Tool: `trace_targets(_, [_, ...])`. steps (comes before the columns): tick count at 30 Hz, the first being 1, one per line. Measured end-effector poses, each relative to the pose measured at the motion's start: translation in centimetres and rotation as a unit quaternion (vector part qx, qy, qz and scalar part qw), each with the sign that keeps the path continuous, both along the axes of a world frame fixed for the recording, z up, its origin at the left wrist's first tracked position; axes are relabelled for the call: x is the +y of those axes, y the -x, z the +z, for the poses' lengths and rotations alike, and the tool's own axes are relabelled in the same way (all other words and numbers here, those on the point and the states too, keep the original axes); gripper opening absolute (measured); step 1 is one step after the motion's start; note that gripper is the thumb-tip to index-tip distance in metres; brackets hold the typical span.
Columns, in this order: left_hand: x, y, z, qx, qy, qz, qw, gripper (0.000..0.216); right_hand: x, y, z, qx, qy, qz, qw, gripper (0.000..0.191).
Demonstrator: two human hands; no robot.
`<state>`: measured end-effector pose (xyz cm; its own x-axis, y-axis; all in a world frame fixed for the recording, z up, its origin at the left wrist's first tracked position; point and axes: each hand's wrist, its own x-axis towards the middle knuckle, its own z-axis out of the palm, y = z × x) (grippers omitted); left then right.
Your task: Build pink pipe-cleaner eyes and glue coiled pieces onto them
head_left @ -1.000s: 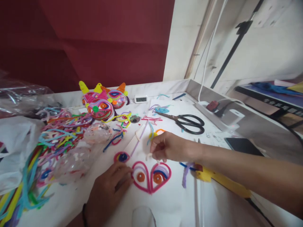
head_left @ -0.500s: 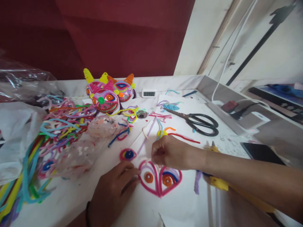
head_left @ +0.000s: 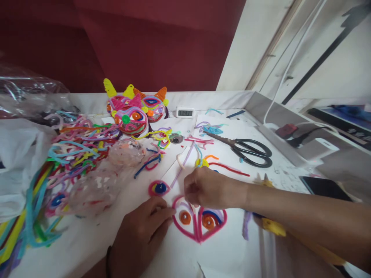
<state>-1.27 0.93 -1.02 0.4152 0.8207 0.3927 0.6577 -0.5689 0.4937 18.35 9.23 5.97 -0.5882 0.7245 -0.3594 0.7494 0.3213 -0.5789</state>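
Your right hand, fingers bunched in a pinch whose contents are hidden, sits over the upper left lobe of the pink pipe-cleaner heart. Your left hand lies flat and empty, fingertips touching the heart's left edge. The heart rests on the white table, with scissors beyond and a red wall behind.

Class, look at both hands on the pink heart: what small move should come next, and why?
Probably lower the right hand so its pinched fingertips press onto the left lobe of the pink heart. The left hand braces the heart's left edge flat, and the right hand sits closed over that lobe; what it pinches is hidden.
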Motion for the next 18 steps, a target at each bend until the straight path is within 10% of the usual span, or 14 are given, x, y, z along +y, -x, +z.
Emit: trace_targets(18, [0.07, -0.08, 0.16, -0.014, 0.015, 0.012, 1.000, 0.019, -0.45, 0.90, 0.13, -0.079, -0.030, -0.004, 0.996, 0.007])
